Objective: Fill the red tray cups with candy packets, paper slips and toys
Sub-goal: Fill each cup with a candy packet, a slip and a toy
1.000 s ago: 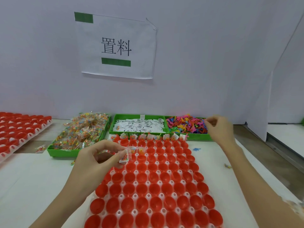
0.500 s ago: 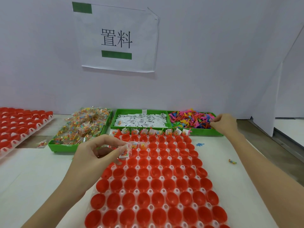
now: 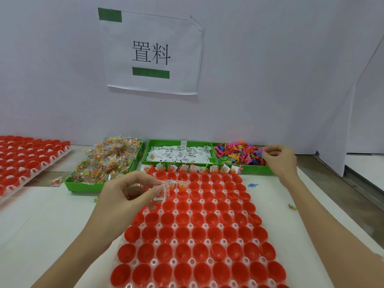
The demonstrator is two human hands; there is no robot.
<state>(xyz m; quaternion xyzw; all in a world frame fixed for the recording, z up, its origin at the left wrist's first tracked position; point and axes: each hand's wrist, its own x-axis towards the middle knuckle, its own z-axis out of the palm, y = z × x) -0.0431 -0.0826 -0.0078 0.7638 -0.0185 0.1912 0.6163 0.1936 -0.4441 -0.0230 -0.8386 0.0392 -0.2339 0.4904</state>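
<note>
Midway through filling, judging by the far row and two cups of the second row already stocked on the red tray [image 3: 199, 235]. Left hand [image 3: 122, 196] held above the tray's far-left cups, thumb and fingers pinching a candy packet [image 3: 161, 193] with a paper slip. Right hand [image 3: 279, 157] stretched to the far-right green bin [image 3: 257, 170], fingers curled among the toys [image 3: 236, 153]; whether one was caught, impossible to tell. Next, probably: needed a toy brought back to the next open cup.

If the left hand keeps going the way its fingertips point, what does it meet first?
Probably the filled red cups in the tray's second row. The left hand, pinching a small clear candy packet, points right across the tray, just short of them. Its height above the cups is unclear.
</note>
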